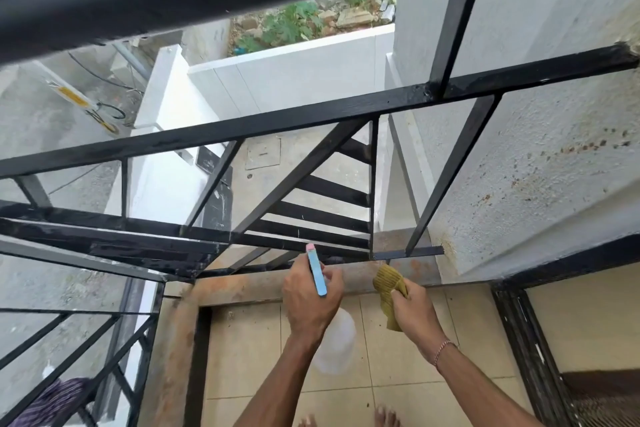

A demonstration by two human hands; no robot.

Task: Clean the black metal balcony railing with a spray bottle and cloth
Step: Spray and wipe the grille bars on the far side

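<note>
railing [221,135] is stretching away below us, its lowest bar running left-right just beyond our knuckles. we're gripping the spray bottle [317,270] in our left hand [310,298], nozzle forward, while our right hand [414,305], nearer the bar's end, is clutching the cloth [389,288].

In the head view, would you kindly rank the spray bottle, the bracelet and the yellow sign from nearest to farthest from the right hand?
From the right hand:
1. Bracelet, on its own wrist.
2. Spray bottle, to its left, in the left hand.
3. Yellow sign, far upper left, down below.
</note>
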